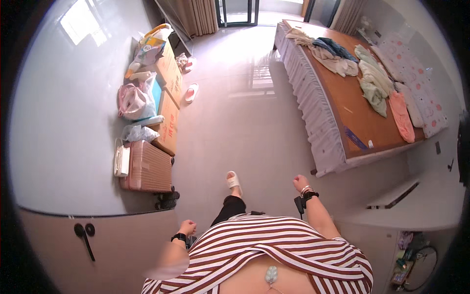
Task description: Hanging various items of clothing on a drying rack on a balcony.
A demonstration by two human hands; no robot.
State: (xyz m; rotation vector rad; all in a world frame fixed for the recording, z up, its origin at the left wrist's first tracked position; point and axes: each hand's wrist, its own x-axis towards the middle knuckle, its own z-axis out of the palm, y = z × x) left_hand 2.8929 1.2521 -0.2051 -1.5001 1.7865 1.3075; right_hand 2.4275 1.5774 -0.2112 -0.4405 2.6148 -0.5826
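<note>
My left hand (187,228) hangs low beside my striped top, its fingers curled in, with no object visible in it. On that wrist is a black band. My right hand (300,183) swings forward over the floor, closed loosely, and I see nothing in it. A bracelet and a black strapped device (306,197) circle the right wrist. Neither hand touches anything. Nearest to my right hand is the corner of a bed (327,164) with a pale ruffled skirt. My slippered foot (233,180) steps out between the hands.
Clothes (374,95) and a purple strip (355,137) lie on the bed's brown mat. Along the left wall stand a rose-coloured suitcase (147,166) and cardboard boxes (168,120) topped with bags. Loose slippers (191,93) lie beside the boxes. A sliding door (237,12) is far ahead.
</note>
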